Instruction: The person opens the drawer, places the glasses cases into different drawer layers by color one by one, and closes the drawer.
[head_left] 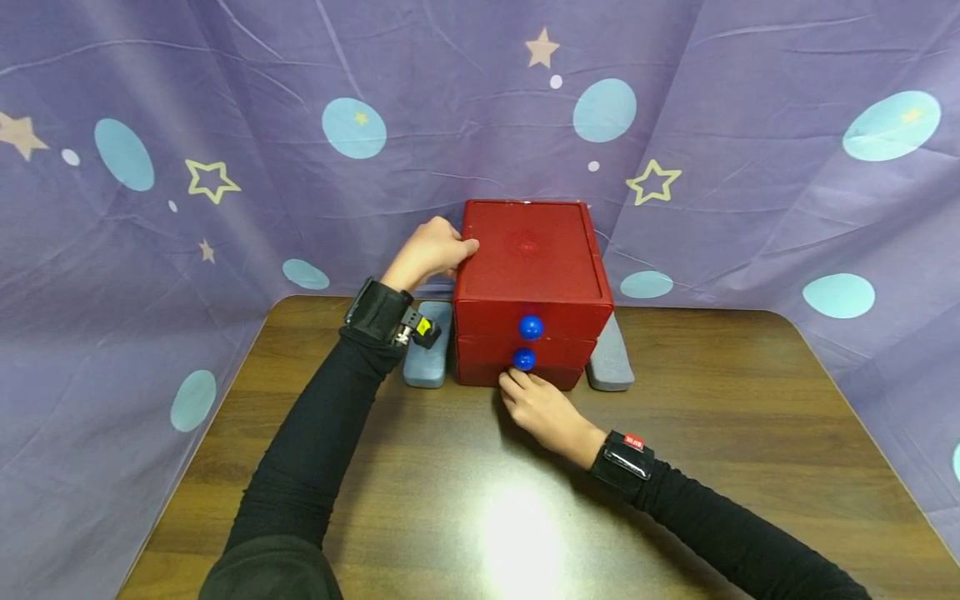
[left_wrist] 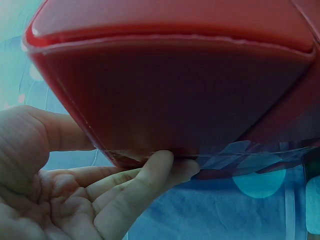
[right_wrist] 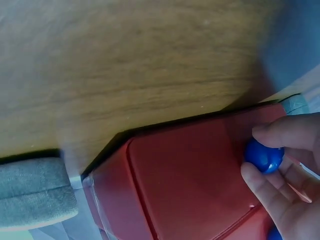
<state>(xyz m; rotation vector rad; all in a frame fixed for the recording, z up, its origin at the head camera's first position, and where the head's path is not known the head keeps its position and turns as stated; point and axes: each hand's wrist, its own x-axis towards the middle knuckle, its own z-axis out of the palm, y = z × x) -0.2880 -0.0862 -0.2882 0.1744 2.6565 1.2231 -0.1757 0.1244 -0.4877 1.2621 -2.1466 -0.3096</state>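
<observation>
A red drawer box (head_left: 525,250) with blue knobs stands upright at the back of the wooden table. At its rear left, my left hand (head_left: 435,248) holds the edge, a digit lying over the rim of the top. The left wrist view shows the fingers (left_wrist: 132,192) bent against the box's side. In front, my right hand (head_left: 543,410) reaches low to the drawer face. Its thumb and finger pinch a blue knob (right_wrist: 265,156) on the drawer nearest the table. A second blue knob (right_wrist: 274,234) peeks in at the bottom of that view.
A blue-grey padded block (head_left: 425,350) lies left of the box, and a grey one (head_left: 611,358) lies on its right. Behind everything hangs a purple cloth (head_left: 465,142) with stars and ovals. The wooden table (head_left: 420,500) extends in front and to both sides.
</observation>
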